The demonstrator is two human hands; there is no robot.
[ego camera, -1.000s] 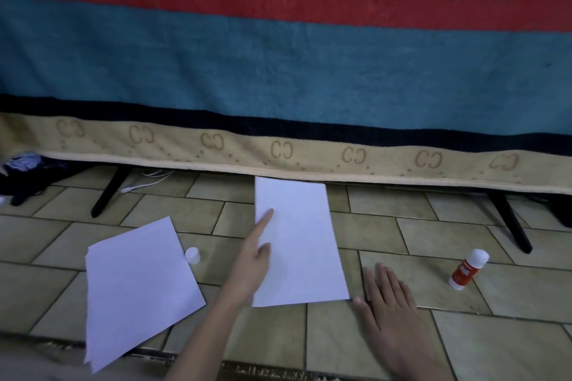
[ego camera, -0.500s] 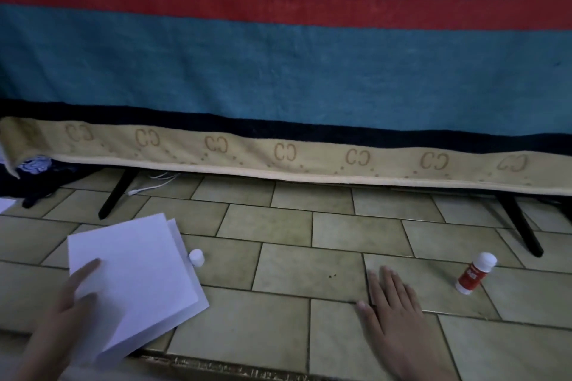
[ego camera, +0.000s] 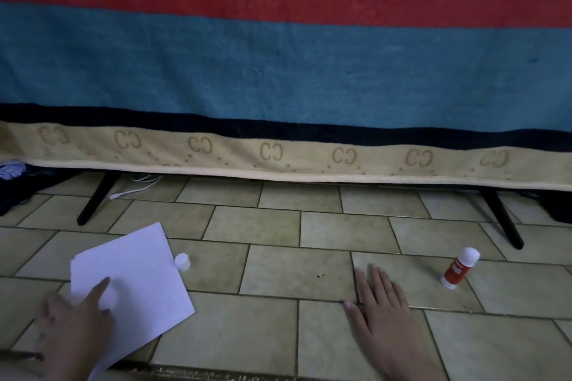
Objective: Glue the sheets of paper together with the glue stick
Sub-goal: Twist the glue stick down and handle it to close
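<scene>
Paper sheets [ego camera: 130, 284] lie stacked on the floor at eight o'clock under the flat, pressing left hand [ego camera: 77, 315], right hand [ego camera: 383, 303] spread empty; smooth outward, keeping edges aligned.

The scene is dimly and evenly lit, with a cool bluish cast; no light source can be made out. Shadows are soft and faint. The left hand [ego camera: 77, 318] is smeared by motion blur. Straight lines are bowed towards the edges by the wide-angle lens.
</scene>
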